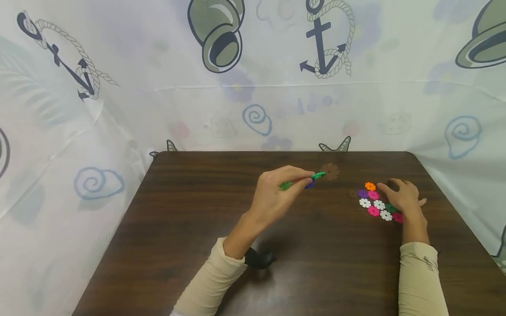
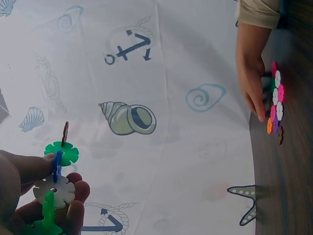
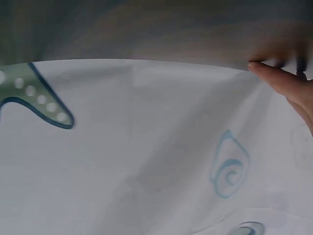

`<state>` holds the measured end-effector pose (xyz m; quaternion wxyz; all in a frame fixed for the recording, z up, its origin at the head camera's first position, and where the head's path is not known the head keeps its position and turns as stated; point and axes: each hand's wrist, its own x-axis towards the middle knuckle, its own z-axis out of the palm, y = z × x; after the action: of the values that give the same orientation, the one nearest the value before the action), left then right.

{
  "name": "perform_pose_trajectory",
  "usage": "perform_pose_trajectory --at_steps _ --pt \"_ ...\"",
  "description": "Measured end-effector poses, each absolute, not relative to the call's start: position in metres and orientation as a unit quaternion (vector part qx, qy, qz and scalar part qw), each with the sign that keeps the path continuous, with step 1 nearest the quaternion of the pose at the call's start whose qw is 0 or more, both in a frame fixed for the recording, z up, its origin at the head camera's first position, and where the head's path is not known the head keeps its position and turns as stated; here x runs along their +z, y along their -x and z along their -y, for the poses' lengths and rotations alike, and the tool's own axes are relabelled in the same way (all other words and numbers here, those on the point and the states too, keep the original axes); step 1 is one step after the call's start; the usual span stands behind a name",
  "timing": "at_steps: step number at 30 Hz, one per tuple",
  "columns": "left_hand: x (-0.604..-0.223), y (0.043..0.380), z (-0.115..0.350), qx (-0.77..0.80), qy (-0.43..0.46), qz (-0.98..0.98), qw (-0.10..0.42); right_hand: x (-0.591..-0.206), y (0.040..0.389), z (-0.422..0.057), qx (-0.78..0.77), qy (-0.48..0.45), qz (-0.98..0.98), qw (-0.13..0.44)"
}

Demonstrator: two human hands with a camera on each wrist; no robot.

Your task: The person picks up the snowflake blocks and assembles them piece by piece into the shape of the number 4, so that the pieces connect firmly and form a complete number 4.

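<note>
My left hand [image 1: 276, 188] is raised over the middle of the table and pinches a chain of notched plastic discs [image 2: 57, 164] slotted into one another. In the left wrist view the chain shows a brown disc [image 2: 65, 132] at its far end, then a green disc [image 2: 69, 154], a blue disc [image 2: 57, 169], a white disc [image 2: 62, 198] and more green near the palm. My right hand [image 1: 403, 195] reaches down at the right edge of a group of loose discs, its thumb extended close to an orange disc [image 1: 370, 186]; its other fingers are bent and partly hidden.
The loose discs lie flat on the dark wooden table [image 1: 178, 219], among them white discs [image 1: 386, 215], pink discs [image 1: 373, 211], a purple disc [image 1: 362, 193] and a dark green disc [image 1: 390, 208]. A printed white curtain [image 1: 276, 109] hangs behind the table's far edge.
</note>
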<state>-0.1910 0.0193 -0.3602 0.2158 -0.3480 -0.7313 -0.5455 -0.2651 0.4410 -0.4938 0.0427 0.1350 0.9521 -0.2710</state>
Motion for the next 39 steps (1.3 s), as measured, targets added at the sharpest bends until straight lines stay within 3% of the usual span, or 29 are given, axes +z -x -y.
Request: perform_pose_trajectory --at_steps 14,23,39 --pt "-0.358 0.193 -0.018 -0.541 0.362 0.726 0.221 -0.491 0.274 -0.419 -0.254 -0.090 -0.962 0.047" --pt "-0.356 0.194 -0.020 -0.534 0.364 0.729 0.226 -0.490 0.276 -0.411 -0.258 -0.061 -0.964 0.010" --pt "-0.357 0.193 -0.018 -0.536 0.350 0.737 0.219 -0.481 0.278 -0.400 -0.313 -0.092 -0.945 -0.012"
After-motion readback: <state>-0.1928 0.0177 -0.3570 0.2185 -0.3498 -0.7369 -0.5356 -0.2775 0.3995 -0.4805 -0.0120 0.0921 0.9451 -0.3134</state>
